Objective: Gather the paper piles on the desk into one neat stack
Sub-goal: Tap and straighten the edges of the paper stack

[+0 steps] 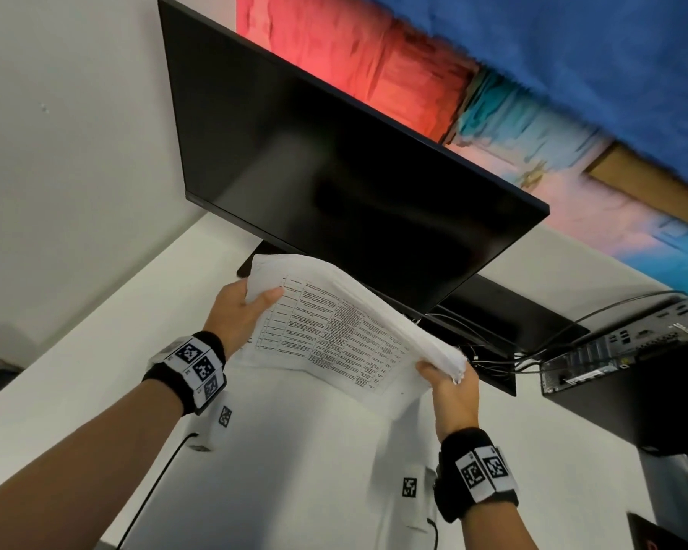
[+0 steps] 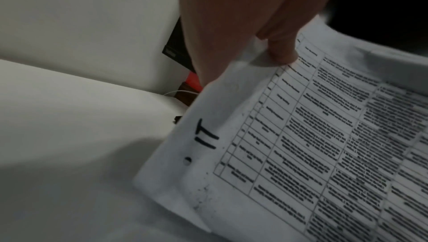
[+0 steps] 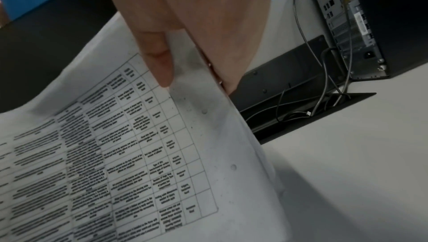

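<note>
My white desk [image 1: 96, 351] is filling the lower part of the frame. A black monitor [image 1: 334, 172] is standing on it at upper centre, its foot showing at centre left. A black computer case [image 1: 628, 351] is sitting on the desk at the right edge, cables [image 1: 533, 351] trailing into a dark open cable tray [image 3: 301, 103] set in the desktop beside it.

Matt printed paper stack [image 1: 334, 331]; smooth white desk [image 1: 96, 351]; glossy black monitor [image 1: 314, 172]
</note>
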`<state>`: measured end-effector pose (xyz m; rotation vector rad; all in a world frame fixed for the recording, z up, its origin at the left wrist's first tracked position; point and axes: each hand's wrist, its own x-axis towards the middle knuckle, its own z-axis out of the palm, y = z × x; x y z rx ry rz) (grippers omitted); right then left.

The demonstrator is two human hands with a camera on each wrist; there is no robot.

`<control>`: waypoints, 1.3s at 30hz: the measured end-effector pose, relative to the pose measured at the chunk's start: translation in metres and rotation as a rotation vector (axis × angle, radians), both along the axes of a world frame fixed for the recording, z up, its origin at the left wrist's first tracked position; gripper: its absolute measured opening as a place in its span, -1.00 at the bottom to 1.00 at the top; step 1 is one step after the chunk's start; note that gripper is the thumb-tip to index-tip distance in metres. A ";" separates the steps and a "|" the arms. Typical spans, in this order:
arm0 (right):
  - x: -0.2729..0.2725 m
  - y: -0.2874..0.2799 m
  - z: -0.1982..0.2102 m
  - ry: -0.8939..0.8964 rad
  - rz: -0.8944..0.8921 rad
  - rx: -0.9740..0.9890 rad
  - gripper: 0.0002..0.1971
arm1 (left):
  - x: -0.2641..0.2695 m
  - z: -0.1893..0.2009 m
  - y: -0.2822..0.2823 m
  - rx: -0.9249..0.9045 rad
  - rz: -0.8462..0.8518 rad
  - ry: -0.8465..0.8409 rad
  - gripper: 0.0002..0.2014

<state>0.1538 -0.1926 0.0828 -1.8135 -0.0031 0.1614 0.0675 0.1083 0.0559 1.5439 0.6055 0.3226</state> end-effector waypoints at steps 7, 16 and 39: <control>0.003 -0.011 0.045 -0.410 0.280 -0.547 -0.21 | -0.002 0.059 0.017 0.318 -0.014 -0.157 -0.84; -0.009 0.046 0.076 -0.433 0.623 -0.557 -0.20 | -0.010 0.134 0.037 0.882 -0.354 -0.252 -0.86; -0.076 0.156 -0.029 0.498 0.231 0.394 -0.72 | -0.144 -0.008 0.057 -0.231 -0.113 0.431 -0.40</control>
